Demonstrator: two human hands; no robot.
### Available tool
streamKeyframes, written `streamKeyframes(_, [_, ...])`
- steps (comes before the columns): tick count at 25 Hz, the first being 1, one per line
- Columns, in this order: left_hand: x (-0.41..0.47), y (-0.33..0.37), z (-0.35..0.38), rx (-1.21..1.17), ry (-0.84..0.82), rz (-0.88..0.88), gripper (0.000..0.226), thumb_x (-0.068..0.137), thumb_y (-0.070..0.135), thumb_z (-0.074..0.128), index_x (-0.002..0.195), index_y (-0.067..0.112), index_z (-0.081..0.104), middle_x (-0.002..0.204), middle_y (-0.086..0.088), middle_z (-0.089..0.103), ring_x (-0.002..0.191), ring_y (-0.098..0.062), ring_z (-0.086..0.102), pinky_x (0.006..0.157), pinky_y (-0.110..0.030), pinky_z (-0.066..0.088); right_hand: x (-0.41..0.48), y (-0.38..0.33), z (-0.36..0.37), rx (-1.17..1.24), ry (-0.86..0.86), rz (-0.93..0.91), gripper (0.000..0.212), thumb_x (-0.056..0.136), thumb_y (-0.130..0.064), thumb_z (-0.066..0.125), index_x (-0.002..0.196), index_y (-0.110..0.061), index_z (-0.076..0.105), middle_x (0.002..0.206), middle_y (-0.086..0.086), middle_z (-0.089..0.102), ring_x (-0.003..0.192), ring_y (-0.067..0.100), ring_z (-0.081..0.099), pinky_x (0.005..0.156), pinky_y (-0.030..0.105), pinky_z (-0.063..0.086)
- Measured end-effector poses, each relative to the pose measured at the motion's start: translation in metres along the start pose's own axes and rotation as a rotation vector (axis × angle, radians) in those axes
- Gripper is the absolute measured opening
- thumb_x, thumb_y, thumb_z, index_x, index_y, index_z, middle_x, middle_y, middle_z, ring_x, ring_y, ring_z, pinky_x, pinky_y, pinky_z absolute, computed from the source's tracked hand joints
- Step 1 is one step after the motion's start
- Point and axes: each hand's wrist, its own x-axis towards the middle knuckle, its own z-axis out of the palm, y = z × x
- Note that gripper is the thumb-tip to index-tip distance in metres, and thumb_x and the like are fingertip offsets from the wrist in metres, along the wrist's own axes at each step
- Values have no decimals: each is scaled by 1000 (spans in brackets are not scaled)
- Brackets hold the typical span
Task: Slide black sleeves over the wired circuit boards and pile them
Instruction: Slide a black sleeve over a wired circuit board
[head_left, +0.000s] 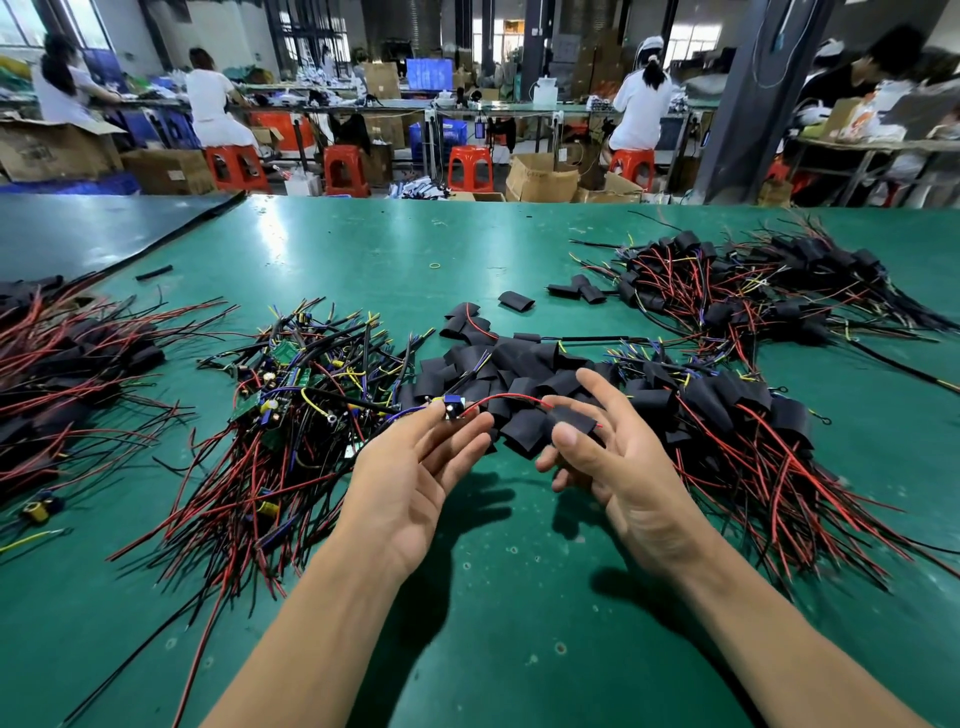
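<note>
**A:** Far along yet?

**B:** Partway, at a guess. Counting 3 finished lots on the green table (363, 249): a heap of sleeved boards (727, 410) just right of the hands, a far heap (753, 280) behind it, and apparently a left-edge heap (67, 358).

**A:** And left to do?

**B:** Plenty. Looking at a thick tangle of bare boards (296, 410) left of centre, with loose sleeves (493, 364) piled in the middle.

**A:** In hand right now?

**B:** Pinching 1 circuit board (451, 410) in the left hand (415, 478), thumb against curled fingers, just above the table in front of the loose sleeves. Gripping 1 black sleeve (574, 420) in the right hand (628, 478), thumb pressed on it, index finger stretched out. Seemingly feeding the board's red wire (511, 397) through that sleeve. Not yet over the board.
</note>
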Motion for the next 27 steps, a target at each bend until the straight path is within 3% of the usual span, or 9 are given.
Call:
streamKeyframes(2, [0, -2, 2, 3, -15, 1, 15, 99, 10, 54, 105, -3, 58, 90, -18, 75, 83, -28, 76, 61, -27, 60, -1, 3, 2, -38, -1, -38, 92, 63, -41, 88, 142, -27, 42, 111, -1, 74, 73, 19, 69, 61, 25, 53])
streamKeyframes(5, [0, -5, 2, 39, -41, 21, 21, 98, 13, 56, 113, -1, 60, 97, -15, 75, 84, -27, 76, 60, -28, 60, -4, 4, 4, -63, 54, -157, 53, 82, -26, 81, 130, -20, 58, 87, 6, 75, 69, 16, 67, 65, 22, 53])
streamKeyframes(7, [0, -6, 0, 72, -57, 27, 21, 98, 16, 57, 114, 4, 62, 102, -13, 76, 86, -26, 76, 62, -29, 61, -5, 1, 5, -76, 91, -205, 37, 85, -27, 74, 119, -15, 64, 83, 9, 75, 68, 15, 68, 67, 21, 54])
streamKeyframes(12, [-3, -9, -1, 156, -142, 21, 13, 92, 18, 62, 104, 15, 67, 106, -12, 75, 94, -25, 74, 70, -30, 62, -7, -7, 11, 27, 76, -169, 38, 87, -28, 66, 122, -16, 56, 87, 18, 75, 58, 24, 68, 56, 26, 53])
streamKeyframes(17, [-11, -23, 7, 329, -182, 48, 27, 76, 27, 71, 101, 18, 77, 102, -9, 76, 88, -20, 74, 71, -29, 59, -7, -7, 16, 165, 69, -57, 30, 84, -27, 65, 109, -10, 60, 62, 11, 64, 42, 19, 51, 43, 23, 43])
streamKeyframes(21, [-14, -31, 9, 376, -211, 29, 25, 82, 33, 71, 102, 20, 78, 106, -18, 73, 88, -29, 65, 88, -49, 53, -7, -6, 18, 184, 20, 21, 35, 81, -34, 65, 106, -9, 62, 52, 2, 51, 37, 10, 39, 37, 19, 33])
streamKeyframes(24, [-13, -28, 9, 331, -240, 59, 29, 79, 29, 72, 103, 14, 78, 90, -9, 74, 64, -17, 63, 64, -27, 53, -7, -5, 18, 195, -37, 61, 26, 83, -35, 69, 101, -18, 69, 49, -3, 40, 38, 6, 32, 38, 18, 25])
streamKeyframes(27, [-12, -28, 10, 268, -237, 25, 37, 76, 30, 73, 107, 12, 76, 84, -4, 71, 56, -15, 62, 54, -20, 52, -8, -7, 16, 150, -102, 80, 23, 86, -48, 69, 98, -29, 74, 50, -6, 26, 43, 8, 19, 41, 20, 18])
